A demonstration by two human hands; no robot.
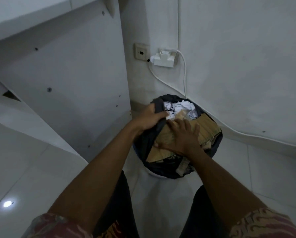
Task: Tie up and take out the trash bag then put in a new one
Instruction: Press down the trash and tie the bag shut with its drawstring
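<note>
A black trash bag (162, 169) lines a round bin on the floor by the wall, full of brown paper (207, 127) and crumpled white paper (183, 106). My left hand (149, 118) grips the bag's left edge and holds it pulled inward over the rubbish. My right hand (181, 136) lies flat with spread fingers on the brown paper, pressing on it. A sliver of the bin's white rim (156, 176) shows at the near side. No new bag is in view.
A white cabinet side (66, 83) stands close to the left of the bin. On the wall behind are a socket (141, 52) and a white adapter (163, 60), with white cables (229, 127) running down and along the wall. White floor tiles surround the bin.
</note>
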